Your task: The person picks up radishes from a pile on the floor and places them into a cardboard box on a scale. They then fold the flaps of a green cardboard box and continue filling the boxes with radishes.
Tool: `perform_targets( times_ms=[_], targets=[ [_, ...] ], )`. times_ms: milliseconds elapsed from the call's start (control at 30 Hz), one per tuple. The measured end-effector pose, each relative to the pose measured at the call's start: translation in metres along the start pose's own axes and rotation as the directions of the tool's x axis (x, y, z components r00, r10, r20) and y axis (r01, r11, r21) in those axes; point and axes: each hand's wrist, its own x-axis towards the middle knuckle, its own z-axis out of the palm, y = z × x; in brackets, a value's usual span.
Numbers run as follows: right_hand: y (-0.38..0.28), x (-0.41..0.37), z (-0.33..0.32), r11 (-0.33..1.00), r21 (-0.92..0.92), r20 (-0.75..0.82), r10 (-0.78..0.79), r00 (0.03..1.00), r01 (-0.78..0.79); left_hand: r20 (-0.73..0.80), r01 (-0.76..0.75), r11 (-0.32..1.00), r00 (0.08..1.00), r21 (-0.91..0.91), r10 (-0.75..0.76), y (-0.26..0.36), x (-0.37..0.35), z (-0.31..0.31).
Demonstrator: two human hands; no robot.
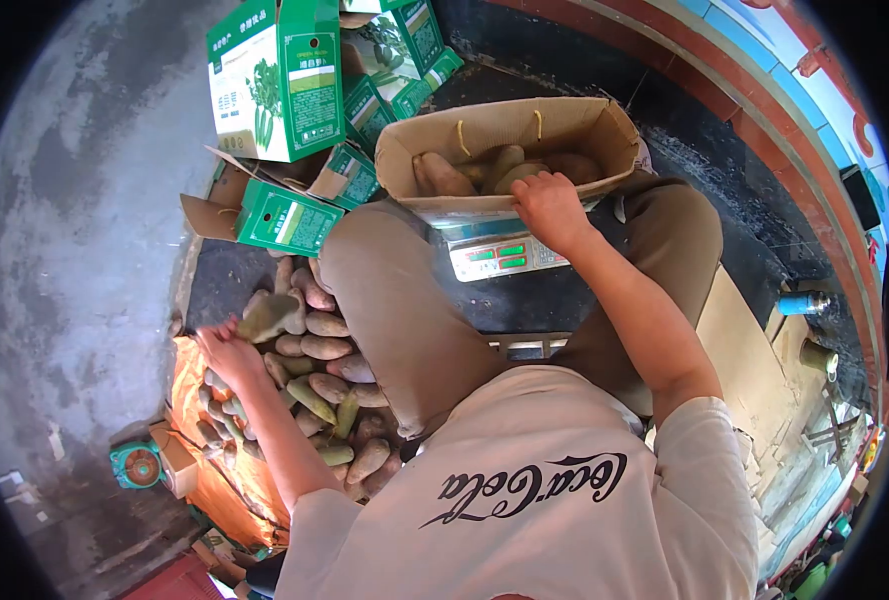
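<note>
My left hand (227, 352) is at the left beside the pile, closed on a greenish-brown radish (268, 318), which is blurred. Below and to the right of it lies a heap of soil-covered radishes (327, 347), some green, some reddish brown. In front of me stands an open cardboard box (435, 205) with yellow cord loops and several radishes (449, 178) inside. My right hand (553, 208) grips its near rim, with fingers bent over the edge. The box rests on a digital scale (510, 258) with lit green displays, between my knees.
Green-and-white printed cartons (275, 90) are stacked at the far left of the box, with an opened one (287, 217) below. An orange sheet (205, 470) lies under part of the heap. Flat cardboard (740, 350) and a blue bottle (803, 303) are on my right.
</note>
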Motion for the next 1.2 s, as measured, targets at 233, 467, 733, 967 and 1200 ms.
perform_targets(
  times_ms=[233, 467, 733, 967, 1200],
  targets=[
    [0.0, -0.002, 0.001, 1.0, 0.009, -0.051, 0.0, 0.999, 0.001, 0.195, -0.127, 0.959, 0.964, -0.253, 0.179, 0.071, 0.019, 0.131],
    [-0.002, -0.001, 0.001, 1.0, -0.015, -0.023, 0.017, 1.0, -0.017, 0.458, 0.029, 0.945, 0.879, -0.326, 0.131, 0.079, -0.014, 0.245],
    [-0.001, -0.003, -0.001, 1.0, -0.015, -0.022, 0.015, 1.0, -0.016, 0.682, 0.638, 0.613, 0.7, -0.466, -0.211, -0.002, -0.073, 0.335],
    [-0.002, -0.004, -0.003, 0.999, 0.028, -0.003, 0.022, 1.0, -0.022, 0.49, 0.559, 0.826, 0.7, 0.075, -0.519, -0.067, -0.074, 0.307],
    [0.0, -0.004, -0.001, 1.0, -0.012, -0.023, -0.012, 1.0, 0.012, 0.603, 0.38, 0.898, 0.67, 0.223, -0.433, -0.039, -0.06, 0.271]
  ],
)
